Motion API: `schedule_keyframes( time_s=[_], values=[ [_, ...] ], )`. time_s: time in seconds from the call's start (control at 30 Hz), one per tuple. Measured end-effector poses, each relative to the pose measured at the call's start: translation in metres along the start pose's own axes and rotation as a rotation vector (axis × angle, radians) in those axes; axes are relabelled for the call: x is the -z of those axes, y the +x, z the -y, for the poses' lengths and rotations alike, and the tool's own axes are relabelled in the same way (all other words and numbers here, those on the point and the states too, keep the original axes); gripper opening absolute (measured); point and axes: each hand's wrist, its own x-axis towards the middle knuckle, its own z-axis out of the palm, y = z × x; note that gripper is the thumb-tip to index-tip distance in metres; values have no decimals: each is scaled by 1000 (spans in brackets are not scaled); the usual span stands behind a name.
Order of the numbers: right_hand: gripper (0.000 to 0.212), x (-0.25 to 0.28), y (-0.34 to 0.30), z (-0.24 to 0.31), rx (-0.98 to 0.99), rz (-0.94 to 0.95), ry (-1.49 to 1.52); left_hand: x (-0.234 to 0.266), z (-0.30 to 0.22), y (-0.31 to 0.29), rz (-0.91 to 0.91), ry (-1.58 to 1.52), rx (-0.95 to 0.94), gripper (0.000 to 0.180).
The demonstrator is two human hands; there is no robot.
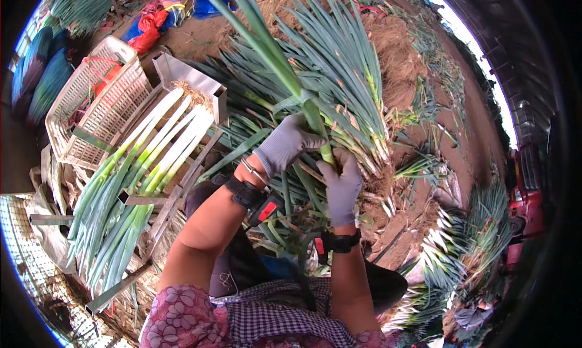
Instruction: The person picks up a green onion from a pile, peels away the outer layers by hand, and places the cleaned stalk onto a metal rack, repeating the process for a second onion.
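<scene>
A long leek [276,58] slants up and away in front of me, its leaves running past the upper edge. My left hand [286,144], in a grey glove, is closed round its stalk. Just below, my right hand [342,182], gloved too, pinches the stalk's lower part between thumb and fingers. The root end is hidden by the right hand. Beneath and beyond both hands lies a pile of untrimmed leeks [333,51] with green leaves and soil on their roots. To the left, several peeled leeks [176,136] with white stems lie on a metal rack [182,181].
A cream plastic crate [100,108] stands behind the rack at the left. Red and blue bags [148,26] lie at the far left. Bare soil [397,63] borders the pile. At the right are bundled white-stemmed leeks [439,248] and a red vehicle [526,193].
</scene>
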Motion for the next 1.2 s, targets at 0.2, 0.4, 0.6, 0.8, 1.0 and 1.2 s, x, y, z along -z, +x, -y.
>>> schedule_keyframes(
  time_s=[0.2,0.4,0.6,0.8,1.0,1.2],
  values=[
    [25,-1,-11,9,75,-73,59,-8,0,0,-110,-8,0,35],
    [20,1,0,5,5,-25,231,-11,-2,5,-109,-49,-32,37],
    [19,12,-11,12,-2,100,74,-12,1,6,-166,64,-114,46],
    [17,17,-25,3,-141,120,626,-12,2,10,-273,-66,-61,40],
    [9,34,-18,20,-156,-19,775,5,1,18,-405,-45,-170,39],
    [19,49,-83,-74,-459,295,215,23,-20,16,-451,-140,-87,33]
  ],
)
